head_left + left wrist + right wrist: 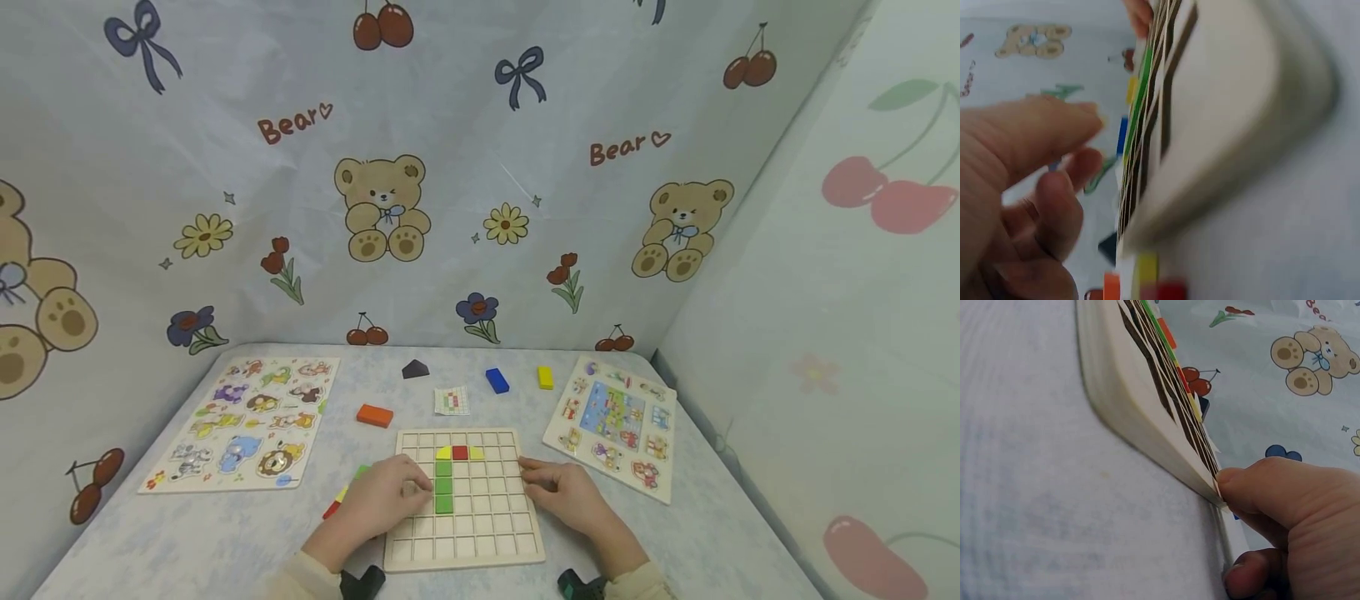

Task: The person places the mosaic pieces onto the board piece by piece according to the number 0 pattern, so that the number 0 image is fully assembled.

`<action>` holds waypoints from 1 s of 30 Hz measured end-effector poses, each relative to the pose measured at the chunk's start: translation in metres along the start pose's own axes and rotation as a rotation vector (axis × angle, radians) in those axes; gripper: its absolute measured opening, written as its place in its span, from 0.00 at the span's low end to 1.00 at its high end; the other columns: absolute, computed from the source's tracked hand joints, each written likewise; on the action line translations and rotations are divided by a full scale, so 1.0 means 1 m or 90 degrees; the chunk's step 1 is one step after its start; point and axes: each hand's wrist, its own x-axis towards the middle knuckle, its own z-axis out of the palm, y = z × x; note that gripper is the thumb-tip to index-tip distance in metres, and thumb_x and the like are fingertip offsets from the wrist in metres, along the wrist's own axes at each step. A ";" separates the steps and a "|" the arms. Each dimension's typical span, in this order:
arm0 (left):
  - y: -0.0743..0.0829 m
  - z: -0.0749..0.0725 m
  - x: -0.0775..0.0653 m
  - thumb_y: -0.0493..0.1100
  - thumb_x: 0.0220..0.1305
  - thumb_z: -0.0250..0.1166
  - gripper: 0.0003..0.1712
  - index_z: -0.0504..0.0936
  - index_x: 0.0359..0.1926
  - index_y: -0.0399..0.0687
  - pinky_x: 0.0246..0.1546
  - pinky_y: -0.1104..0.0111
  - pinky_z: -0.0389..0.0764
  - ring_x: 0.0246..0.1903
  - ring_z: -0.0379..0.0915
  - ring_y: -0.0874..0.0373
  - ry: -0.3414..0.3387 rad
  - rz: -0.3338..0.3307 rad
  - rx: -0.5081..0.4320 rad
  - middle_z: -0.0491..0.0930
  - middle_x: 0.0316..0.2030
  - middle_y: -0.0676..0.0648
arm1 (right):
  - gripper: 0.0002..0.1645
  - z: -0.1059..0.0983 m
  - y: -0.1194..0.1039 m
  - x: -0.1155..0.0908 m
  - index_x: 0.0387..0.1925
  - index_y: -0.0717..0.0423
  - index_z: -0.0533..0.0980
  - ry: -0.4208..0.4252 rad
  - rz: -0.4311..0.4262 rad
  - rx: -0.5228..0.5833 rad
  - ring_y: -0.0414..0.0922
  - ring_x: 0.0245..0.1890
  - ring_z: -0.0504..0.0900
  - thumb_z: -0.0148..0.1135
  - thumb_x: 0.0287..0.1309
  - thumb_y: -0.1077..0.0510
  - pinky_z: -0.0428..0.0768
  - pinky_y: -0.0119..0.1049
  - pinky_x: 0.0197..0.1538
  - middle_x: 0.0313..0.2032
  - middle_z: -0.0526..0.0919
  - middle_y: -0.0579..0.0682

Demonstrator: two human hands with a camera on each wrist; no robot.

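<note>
Green tiles (444, 486) are set in a column on the grid board (484, 525), whose right edge is touched by the right hand (564, 493), loosely relaxed. Nothing is held by the left hand (381, 496) beside the tiles, thumb and finger parted.

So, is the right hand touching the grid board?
Touching: the right wrist view shows the right hand resting its thumb on the edge of the grid board.
</note>
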 end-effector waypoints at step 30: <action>-0.063 -0.054 -0.002 0.43 0.58 0.76 0.11 0.88 0.42 0.60 0.53 0.49 0.79 0.50 0.80 0.54 -0.009 -0.160 0.031 0.85 0.44 0.56 | 0.14 0.000 -0.001 0.000 0.49 0.48 0.88 0.007 0.014 0.018 0.50 0.64 0.81 0.71 0.63 0.51 0.75 0.52 0.65 0.61 0.83 0.41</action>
